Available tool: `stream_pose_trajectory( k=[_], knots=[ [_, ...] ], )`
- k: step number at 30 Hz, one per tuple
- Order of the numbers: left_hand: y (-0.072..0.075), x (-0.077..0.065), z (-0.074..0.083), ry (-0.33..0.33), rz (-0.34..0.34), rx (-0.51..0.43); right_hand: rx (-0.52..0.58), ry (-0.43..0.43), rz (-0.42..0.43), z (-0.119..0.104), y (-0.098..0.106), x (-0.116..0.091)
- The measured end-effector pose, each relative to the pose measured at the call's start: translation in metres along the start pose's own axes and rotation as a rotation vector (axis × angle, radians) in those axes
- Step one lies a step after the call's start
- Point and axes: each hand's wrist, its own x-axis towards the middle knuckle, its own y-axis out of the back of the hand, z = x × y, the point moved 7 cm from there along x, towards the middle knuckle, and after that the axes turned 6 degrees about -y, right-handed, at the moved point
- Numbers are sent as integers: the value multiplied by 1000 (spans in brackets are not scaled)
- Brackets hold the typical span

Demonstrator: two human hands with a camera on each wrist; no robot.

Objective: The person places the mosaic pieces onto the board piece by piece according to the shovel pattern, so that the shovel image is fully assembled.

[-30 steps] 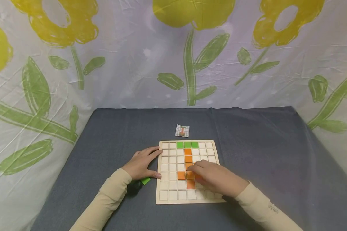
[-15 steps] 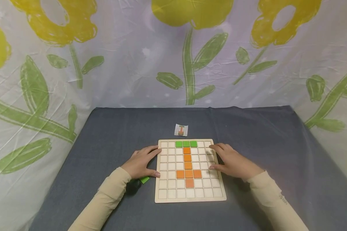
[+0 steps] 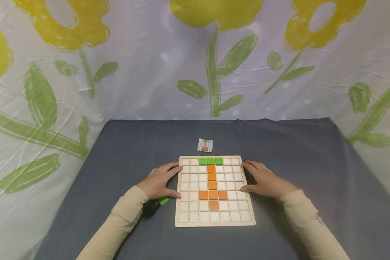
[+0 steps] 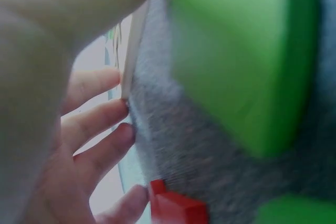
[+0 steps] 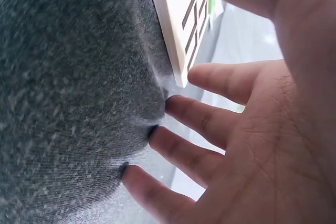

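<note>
A wooden grid board (image 3: 194, 216) lies flat on the table. Three green tiles (image 3: 211, 161) sit in its top row, and several orange tiles (image 3: 212, 185) form a column below, with a short crossing row. At the board's left edge rests my left hand (image 3: 159, 182), thumb and fingers spread along the frame. My right hand (image 3: 266, 180) touches the right edge in a similar way, its fingertips on the dark cloth in the right wrist view. Neither hand holds a tile. Close to the left wrist camera is a loose green tile (image 4: 231, 51).
A small printed card (image 3: 204, 145) showing a grid pattern lies behind the board. Beside the left hand are red pieces (image 4: 181, 208). A dark cloth (image 3: 143, 144) covers the table, and a flower-print curtain (image 3: 143, 72) hangs around it.
My right hand has left the orange tiles and moved right to the board's right edge, uncovering the orange tile on the right of the crossing row. The left hand has stayed at the left edge.
</note>
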Motion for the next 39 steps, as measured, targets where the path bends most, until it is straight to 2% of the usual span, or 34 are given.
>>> stream_pose_trajectory(
  k=[6, 11, 15, 23, 32, 39],
  knots=[
    [8, -8, -3, -4, -29, -46, 16, -7, -3, 1, -1, -1],
    [20, -26, -12, 17, -15, -22, 12, -16, 2, 4, 1, -4],
    [28, -42, -18, 7, -3, 15, 9, -13, 3, 6, 2, -6],
    [33, -67, -23, 0, 34, 29, -2, -3, 7, 7, 2, -6],
    [38, -98, -21, -31, 70, 119, 1, 12, 4, 3, 3, -6],
    [39, -111, -12, -62, 103, 182, -8, 24, 9, 1, 3, -3]
  ],
)
